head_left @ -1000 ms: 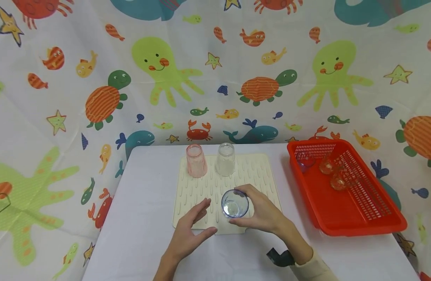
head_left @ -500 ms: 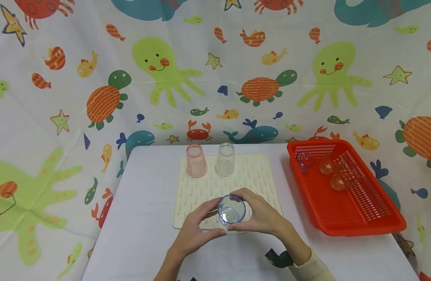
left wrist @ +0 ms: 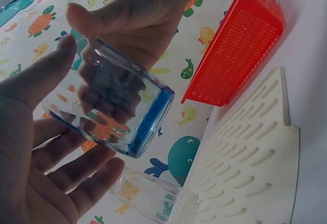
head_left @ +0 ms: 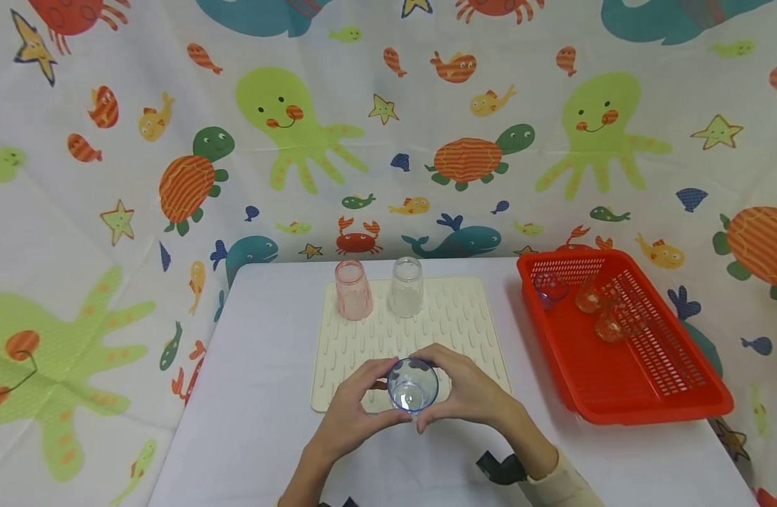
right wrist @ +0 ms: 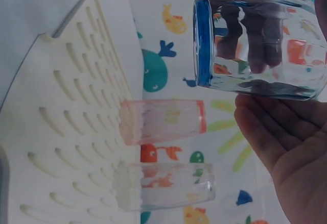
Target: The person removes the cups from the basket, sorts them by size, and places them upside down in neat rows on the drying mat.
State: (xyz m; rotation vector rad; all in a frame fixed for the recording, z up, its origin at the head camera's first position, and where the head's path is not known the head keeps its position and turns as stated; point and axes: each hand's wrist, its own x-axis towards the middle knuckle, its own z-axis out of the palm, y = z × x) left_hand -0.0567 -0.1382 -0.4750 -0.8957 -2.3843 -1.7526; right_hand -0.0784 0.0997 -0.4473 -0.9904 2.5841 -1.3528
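Note:
Both hands hold a clear, blue-tinted glass [head_left: 413, 386] above the front part of a cream ridged mat [head_left: 378, 348]. My left hand [head_left: 353, 412] grips its left side, and my right hand [head_left: 474, 391] has fingers and thumb round its right side. The wrist views show the glass [left wrist: 110, 101] [right wrist: 260, 45] off the mat, its blue band on the side nearer the mat. Left fingers [left wrist: 94, 183] lie along it; right fingers [right wrist: 260, 119] lie against its other side. A pink glass [head_left: 355, 294] and a clear glass [head_left: 407, 292] stand at the mat's back.
To the right, a red perforated basket [head_left: 616, 380] holds several glasses, one purple-tinted [head_left: 548, 287] and others orange-tinted [head_left: 610, 325]. A white cloth [head_left: 255, 352] covers the table, and a patterned sea-animal curtain [head_left: 376, 148] hangs behind.
The glass and my right hand have moved slightly left and toward the table's front. My left hand has come in from the left and taken hold of the glass.

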